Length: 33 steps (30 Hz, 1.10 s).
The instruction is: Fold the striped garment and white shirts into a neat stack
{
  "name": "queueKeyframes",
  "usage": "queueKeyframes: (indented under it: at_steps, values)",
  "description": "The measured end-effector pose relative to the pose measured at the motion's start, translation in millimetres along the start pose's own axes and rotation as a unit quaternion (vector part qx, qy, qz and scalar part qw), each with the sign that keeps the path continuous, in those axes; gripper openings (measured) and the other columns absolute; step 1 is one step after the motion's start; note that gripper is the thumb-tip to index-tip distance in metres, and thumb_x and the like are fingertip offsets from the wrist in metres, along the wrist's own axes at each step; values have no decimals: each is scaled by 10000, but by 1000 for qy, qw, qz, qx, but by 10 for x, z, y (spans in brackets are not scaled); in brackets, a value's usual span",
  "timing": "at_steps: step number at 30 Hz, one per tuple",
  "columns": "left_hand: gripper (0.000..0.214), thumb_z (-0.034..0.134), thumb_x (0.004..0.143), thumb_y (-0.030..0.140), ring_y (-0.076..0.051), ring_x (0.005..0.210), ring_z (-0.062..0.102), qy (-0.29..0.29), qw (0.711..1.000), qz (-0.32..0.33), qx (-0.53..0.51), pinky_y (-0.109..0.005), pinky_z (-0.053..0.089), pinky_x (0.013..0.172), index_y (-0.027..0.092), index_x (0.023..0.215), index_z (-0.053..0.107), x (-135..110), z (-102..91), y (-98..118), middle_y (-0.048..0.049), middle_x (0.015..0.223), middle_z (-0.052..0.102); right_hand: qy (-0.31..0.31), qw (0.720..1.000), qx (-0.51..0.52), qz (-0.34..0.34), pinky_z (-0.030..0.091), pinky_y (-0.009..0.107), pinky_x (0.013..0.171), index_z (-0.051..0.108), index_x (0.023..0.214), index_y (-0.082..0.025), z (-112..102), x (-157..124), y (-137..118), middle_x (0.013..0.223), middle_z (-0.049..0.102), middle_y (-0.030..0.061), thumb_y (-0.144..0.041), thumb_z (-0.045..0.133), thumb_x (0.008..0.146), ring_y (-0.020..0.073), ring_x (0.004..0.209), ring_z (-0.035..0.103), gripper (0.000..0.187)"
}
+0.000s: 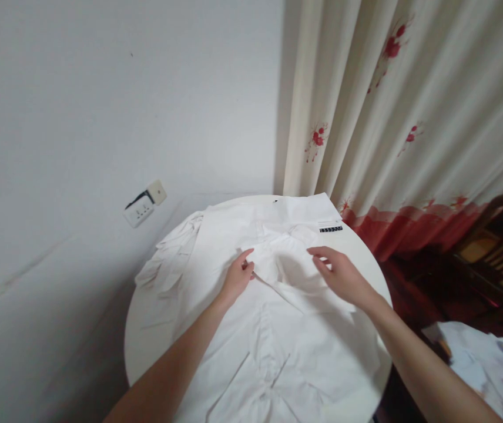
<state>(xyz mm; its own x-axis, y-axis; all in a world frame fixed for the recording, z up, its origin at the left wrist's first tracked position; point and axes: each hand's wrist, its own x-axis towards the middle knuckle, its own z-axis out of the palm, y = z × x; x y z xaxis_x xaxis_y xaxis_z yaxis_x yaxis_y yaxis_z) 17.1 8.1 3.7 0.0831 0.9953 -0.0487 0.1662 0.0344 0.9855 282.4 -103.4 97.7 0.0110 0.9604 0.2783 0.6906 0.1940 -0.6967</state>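
Note:
A white garment (273,346) lies spread over a round white table (146,341), with seams and creases down its middle; which kind of garment it is I cannot make out. My left hand (237,275) pinches an edge of the cloth near the centre, and a slanting fold runs right from its fingers. Opposite it, my right hand (342,275) has its fingertips curled in at the cloth, close together, though the contact is hard to see. Between both hands the fabric gapes in a shadowed hollow.
Crumpled white cloth (167,258) lies at the table's left side. A dark printed strip (331,229) sits near the far right edge. Behind are a wall with a socket (139,211) and a floral curtain (366,117). A wooden chair (498,252) and more white clothes (476,358) are at right.

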Motion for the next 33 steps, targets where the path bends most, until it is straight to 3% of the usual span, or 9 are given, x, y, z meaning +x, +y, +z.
queueKeyframes:
  at_steps: [3, 5, 9, 13, 16, 22, 28, 30, 33]
  values:
    - [319, 682, 865, 251, -133, 689, 634, 29, 1000, 0, -1, -207, 576, 512, 160, 1171, 681, 40, 17, -50, -26, 833, 639, 95, 992, 18, 83, 569, 406, 864, 723, 1097, -182, -247, -105, 557, 1168, 731, 129, -402, 505, 925, 267, 1027, 694, 354]
    - [294, 679, 876, 282, -149, 719, 649, 44, 999, 7, -7, -215, 579, 498, 146, 1136, 680, 59, 20, -78, -51, 883, 657, 108, 987, 36, 113, 572, 406, 849, 741, 1010, -185, -304, -258, 835, 1092, 750, 129, -436, 536, 897, 274, 996, 697, 342]
    - [280, 700, 855, 348, -161, 725, 658, 69, 997, 30, -18, -255, 607, 539, 139, 1041, 687, 78, 8, -101, -62, 903, 663, 113, 985, 62, 112, 563, 372, 841, 742, 982, -217, -312, -660, 1057, 1068, 730, 101, -507, 558, 903, 254, 997, 680, 353]
    - [372, 648, 861, 494, -176, 796, 658, 94, 993, 65, -33, -292, 626, 620, 145, 988, 680, 66, -25, -52, -71, 958, 665, 111, 984, 57, 125, 557, 334, 806, 686, 1135, -226, -285, -1053, 1083, 1051, 676, 76, -521, 596, 898, 220, 948, 661, 389]
    - [410, 627, 854, 525, -171, 815, 647, 148, 982, 106, -48, -288, 616, 633, 161, 1038, 665, 30, -53, 33, -59, 998, 648, 113, 985, 27, 130, 546, 352, 822, 606, 1260, -236, -184, -1267, 1089, 1002, 645, 44, -442, 663, 847, 207, 892, 642, 465]
    - [301, 678, 756, 315, -93, 550, 514, 256, 955, 149, -11, -193, 449, 486, 182, 1025, 654, -29, -163, 317, 44, 742, 547, 112, 992, 42, 37, 504, 430, 954, 623, 1121, -247, 49, -1413, 797, 1092, 640, 75, -255, 548, 885, 254, 1062, 604, 248]
    - [446, 597, 674, 199, -67, 490, 421, 328, 920, 213, 13, -170, 331, 445, 185, 1117, 648, 83, -592, 627, 54, 729, 520, -86, 985, 139, -61, 432, 441, 1115, 607, 1315, -305, -15, -1456, 345, 1390, 564, 95, -302, 579, 958, 250, 1308, 522, 358]
    - [484, 579, 647, 195, -66, 498, 418, 319, 926, 198, 35, -174, 346, 455, 188, 1127, 646, 142, -758, 604, 36, 784, 554, -63, 984, 158, -50, 440, 430, 1106, 656, 1246, -304, -31, -1369, 400, 1358, 600, 82, -313, 546, 976, 241, 1281, 551, 292]
    - [492, 553, 631, 208, -101, 542, 504, 246, 954, 135, 109, -206, 438, 504, 180, 1110, 662, 214, -939, 464, 9, 807, 598, 70, 986, 151, 12, 495, 421, 1018, 706, 1074, -262, -17, -1060, 671, 1166, 691, 78, -311, 476, 975, 237, 1137, 628, 255]
